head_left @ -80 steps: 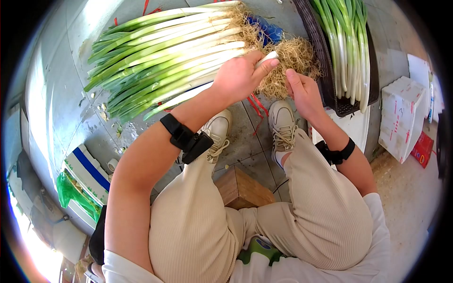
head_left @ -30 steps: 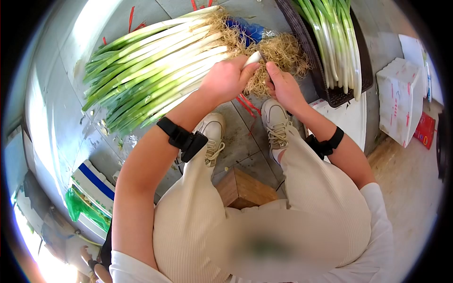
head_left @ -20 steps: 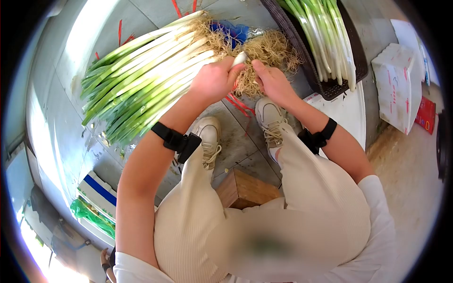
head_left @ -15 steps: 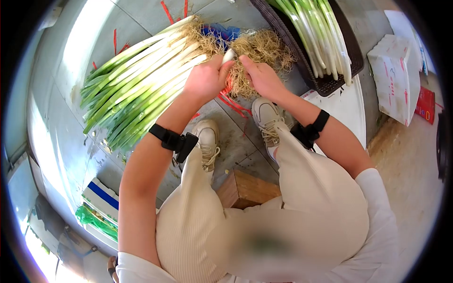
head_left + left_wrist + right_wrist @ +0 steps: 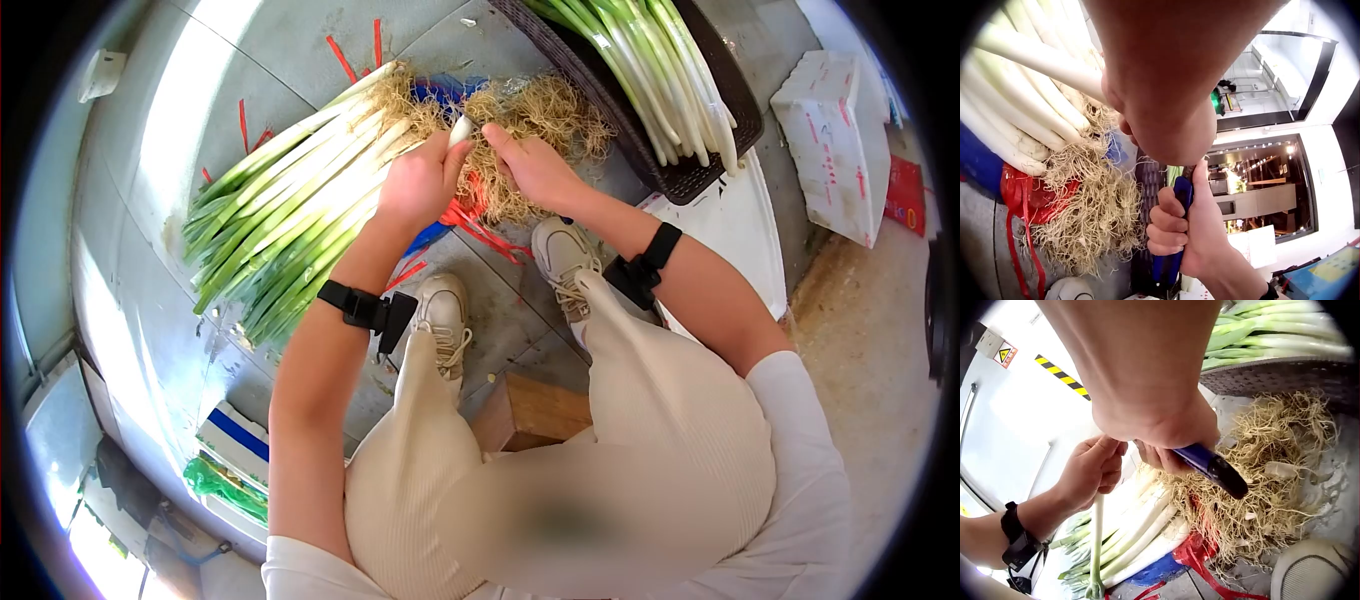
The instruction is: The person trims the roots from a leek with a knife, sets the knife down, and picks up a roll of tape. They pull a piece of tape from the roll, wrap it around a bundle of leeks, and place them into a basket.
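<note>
My left hand (image 5: 418,185) grips a leek (image 5: 1096,544) near its root end, and the white tip (image 5: 461,130) pokes out past the thumb. Close on its right, my right hand (image 5: 540,172) holds a knife by its blue handle (image 5: 1175,228). In the left wrist view the short dark blade lies beside that thumb and runs toward the left hand, whose wrist hides part of it. Under both hands lie the root ends of a large pile of leeks (image 5: 290,205), green tops to the left, with a heap of loose roots (image 5: 550,115) at the right.
A dark woven basket (image 5: 572,75) holding more leeks (image 5: 665,85) stands at the upper right. Red strips (image 5: 480,232) lie near the shoes (image 5: 442,312). A wooden block (image 5: 545,412) sits between the legs, and a white box (image 5: 828,145) is far right.
The hands have drawn closer together since the oldest frame, bringing the knife up to the leek's tip. The head view has turned, so pile, basket and hands appear further left.
</note>
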Demonstrator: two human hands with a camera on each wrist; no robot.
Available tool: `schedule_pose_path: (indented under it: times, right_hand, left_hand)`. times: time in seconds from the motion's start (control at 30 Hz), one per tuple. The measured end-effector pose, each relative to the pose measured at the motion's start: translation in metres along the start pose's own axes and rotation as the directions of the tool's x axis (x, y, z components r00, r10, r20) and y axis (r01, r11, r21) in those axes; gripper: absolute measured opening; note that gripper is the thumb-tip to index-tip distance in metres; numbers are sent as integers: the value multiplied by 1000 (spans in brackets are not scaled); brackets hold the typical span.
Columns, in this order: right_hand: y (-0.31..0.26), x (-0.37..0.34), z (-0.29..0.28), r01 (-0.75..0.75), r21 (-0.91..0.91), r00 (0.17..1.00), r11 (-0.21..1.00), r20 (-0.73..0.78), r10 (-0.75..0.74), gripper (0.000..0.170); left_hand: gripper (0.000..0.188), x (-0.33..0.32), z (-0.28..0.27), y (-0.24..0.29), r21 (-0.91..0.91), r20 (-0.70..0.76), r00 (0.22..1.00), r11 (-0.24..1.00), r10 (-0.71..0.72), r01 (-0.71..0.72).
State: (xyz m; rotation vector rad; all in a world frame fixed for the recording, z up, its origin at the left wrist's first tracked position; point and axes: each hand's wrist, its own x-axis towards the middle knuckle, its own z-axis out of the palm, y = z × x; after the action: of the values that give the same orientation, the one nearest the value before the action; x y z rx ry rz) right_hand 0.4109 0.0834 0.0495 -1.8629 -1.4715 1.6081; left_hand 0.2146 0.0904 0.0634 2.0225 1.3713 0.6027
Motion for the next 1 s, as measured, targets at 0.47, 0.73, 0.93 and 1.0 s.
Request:
schedule_pose_path:
  times: [0.47, 0.73, 0.93, 1.0]
  right_hand:
    - [1, 8, 1, -122, 201, 992, 972, -9, 126, 73]
    - [2, -4, -29, -294, 326, 953, 898, 24, 303, 68]
    - [-12, -20, -20, -156, 328, 986, 932, 0, 165, 66]
    - [-13, -23, -23, -61, 283, 998, 957, -7, 66, 66]
  left_hand:
    - [30, 0, 12, 7, 46, 13, 999, 998, -40, 39]
    - [28, 1, -20, 57, -166, -17, 1000, 986, -13, 10]
    - [25, -21, -45, 60, -328, 60, 998, 943, -27, 46]
    - [27, -28, -58, 59, -478, 121, 987, 865, -109, 154]
